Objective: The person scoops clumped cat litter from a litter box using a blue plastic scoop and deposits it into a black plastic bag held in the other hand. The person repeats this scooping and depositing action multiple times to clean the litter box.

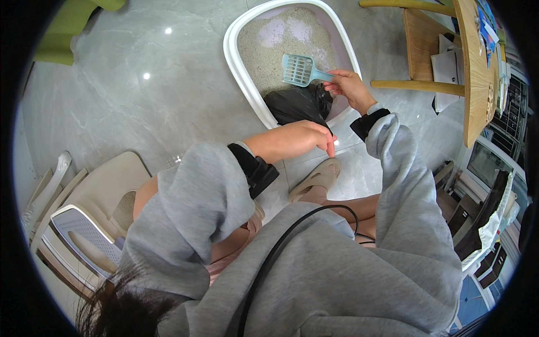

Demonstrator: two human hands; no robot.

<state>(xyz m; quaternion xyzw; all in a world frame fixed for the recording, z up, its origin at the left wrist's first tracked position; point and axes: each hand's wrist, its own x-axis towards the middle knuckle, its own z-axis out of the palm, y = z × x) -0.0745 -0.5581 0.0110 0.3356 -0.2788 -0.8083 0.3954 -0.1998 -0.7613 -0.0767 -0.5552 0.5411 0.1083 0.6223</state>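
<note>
In front of me a litter box (235, 63) with a white rim holds pale grey cat litter (259, 63); lilac patches of its bottom show at the far end. My right hand (351, 89) grips the handle of a light blue slotted litter scoop (299, 69), held over the litter. Its slotted head points left. A black plastic bag (294, 105) hangs over the near end of the box, below the scoop. My left hand (305, 137) is at the bag's near edge, fingers closed on the stretched plastic. The back of this hand partly hides the grip.
A wooden table (478, 84) and a wooden chair (421, 86) stand right of the box. Beige plastic stools (101, 185) are at the left. A green cover (63, 33) is at the upper left. My sandal (318, 179) rests on the grey tiled floor (168, 105) below the box.
</note>
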